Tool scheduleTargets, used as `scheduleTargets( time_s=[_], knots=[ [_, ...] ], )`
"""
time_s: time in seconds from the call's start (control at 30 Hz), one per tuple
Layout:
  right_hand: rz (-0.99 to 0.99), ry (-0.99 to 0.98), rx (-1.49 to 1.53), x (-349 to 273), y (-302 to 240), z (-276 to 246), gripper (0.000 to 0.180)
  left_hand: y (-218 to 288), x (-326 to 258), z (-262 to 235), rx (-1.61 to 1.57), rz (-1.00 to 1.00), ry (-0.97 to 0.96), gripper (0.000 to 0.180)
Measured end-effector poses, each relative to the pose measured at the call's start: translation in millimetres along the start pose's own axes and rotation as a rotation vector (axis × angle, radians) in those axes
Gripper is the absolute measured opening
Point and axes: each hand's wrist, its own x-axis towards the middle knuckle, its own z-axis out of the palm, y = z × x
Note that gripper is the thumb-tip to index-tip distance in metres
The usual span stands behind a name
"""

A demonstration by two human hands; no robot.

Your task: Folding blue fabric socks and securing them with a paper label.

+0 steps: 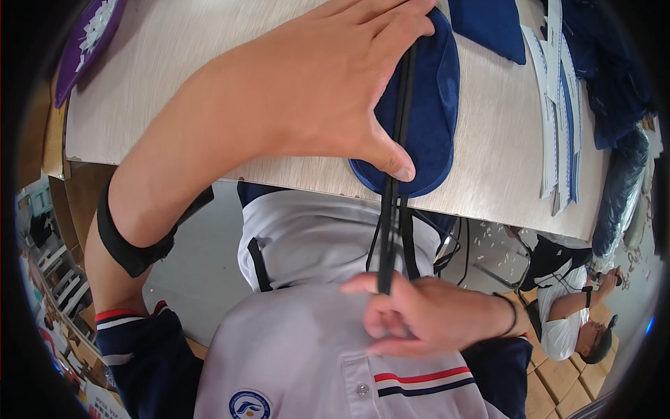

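Note:
A dark blue velvety sleep mask lies lengthwise on the table, its near end at the front edge. Black elastic straps run along it and hang over the edge toward me. My left hand spans the mask, fingers at its far part and thumb pressing the straps down near its close end. The far fingertips are partly out of view. In front of my chest, my right hand is closed on the lower end of the straps, drawing them taut; it is somewhat blurred.
Another blue cloth piece lies beyond the mask. Printed white strips and dark blue fabric are at the right. A purple tray with small white pieces sits far left. At the right another person is near cardboard boxes.

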Motion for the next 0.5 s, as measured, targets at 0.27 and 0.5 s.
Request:
scheduleTargets(
  time_s=[0.27, 0.5],
  knots=[
    [0.035, 0.898, -0.335, 34.1, -70.8, -93.8, 0.02, 0.9, 0.6, 7.8, 0.014, 0.003, 0.012, 0.116],
    [-0.146, 0.973, -0.857, 60.1, -45.9, -128.3, 0.03, 15.2, -10.8, 17.4, -0.052, 0.077, 0.314, 0.081]
  ],
)
